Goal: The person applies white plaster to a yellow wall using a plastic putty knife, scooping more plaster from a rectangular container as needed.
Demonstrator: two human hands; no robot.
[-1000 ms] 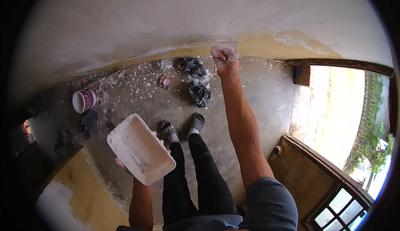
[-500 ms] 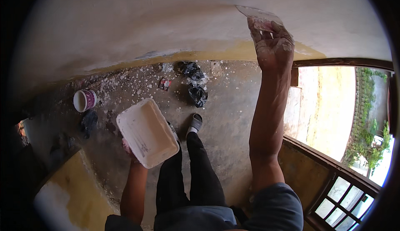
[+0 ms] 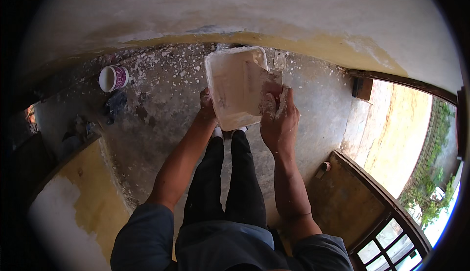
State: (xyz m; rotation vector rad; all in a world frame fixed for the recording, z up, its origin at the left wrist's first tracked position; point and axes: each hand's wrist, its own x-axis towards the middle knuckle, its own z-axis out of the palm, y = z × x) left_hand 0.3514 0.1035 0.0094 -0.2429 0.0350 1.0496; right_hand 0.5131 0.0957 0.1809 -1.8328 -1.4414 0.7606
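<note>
My left hand [image 3: 207, 105] grips the left side of a white rectangular tub [image 3: 227, 120], its inside coated with pale plaster. The tub is held out in front of me, above my feet. In my right hand [image 3: 279, 119] is a flat scraper blade [image 3: 269, 79], smeared with wet plaster. The blade reaches over the tub's right rim and into it. White paste cakes my right fingers and thumb. Part of the blade's edge is hard to make out against the plaster in the tub.
Ahead curves a wall [image 3: 293, 11] with whitish plaster over yellow paint. Plaster blobs speckle the floor [image 3: 166, 95] along its foot. A white and purple bucket [image 3: 113, 79] lies at the left beside a dark plastic bag [image 3: 116, 105]. A windowed door [image 3: 387, 241] stands by the bright opening at right.
My right hand has come down from the wall to the tub with the scraper blade. My left hand has moved the tub right and farther forward. My view has shifted.
</note>
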